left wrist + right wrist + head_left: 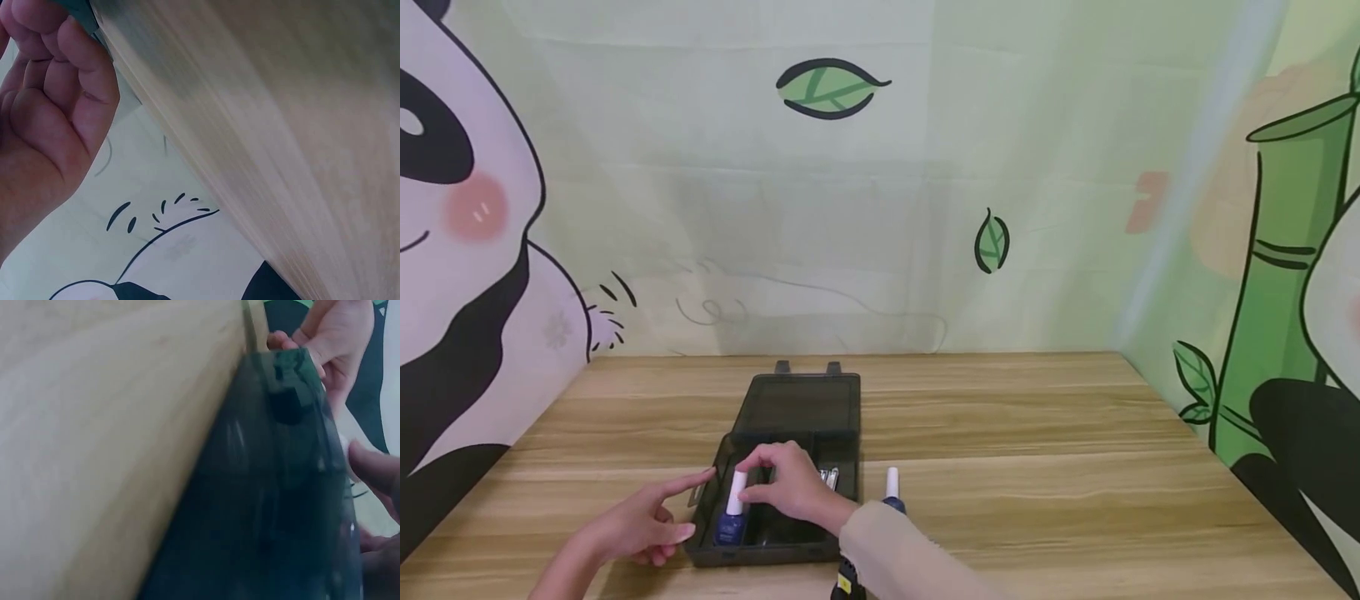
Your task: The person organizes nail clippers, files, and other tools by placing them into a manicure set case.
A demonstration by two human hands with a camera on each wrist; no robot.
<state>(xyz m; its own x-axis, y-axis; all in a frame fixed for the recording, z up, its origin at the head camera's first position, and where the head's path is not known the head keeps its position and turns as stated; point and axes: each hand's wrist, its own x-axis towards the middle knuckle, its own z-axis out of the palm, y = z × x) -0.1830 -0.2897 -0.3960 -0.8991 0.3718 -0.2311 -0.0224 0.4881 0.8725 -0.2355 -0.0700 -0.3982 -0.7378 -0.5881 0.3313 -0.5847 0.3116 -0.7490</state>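
A dark, see-through plastic case [793,552] lies with its lid [805,402] folded back. In its left compartment stands a slightly tilted nail polish bottle [730,528], blue with a white cap. My right hand [796,487] pinches that cap between thumb and index finger. At the case's left side, my left hand [643,525] touches the wall with a straight index finger and its thumb. The left wrist view shows the palm of the left hand [53,119], its fingertips cut off. From the right wrist, the case's side [262,487] hides most of the bottle.
A second nail polish bottle [892,485] stands on the wooden table [1037,483] right of the case, partly hidden by the right sleeve [910,554]. Shiny metal items [830,477] lie in the case's right part. A printed cloth [925,167] hangs behind the table.
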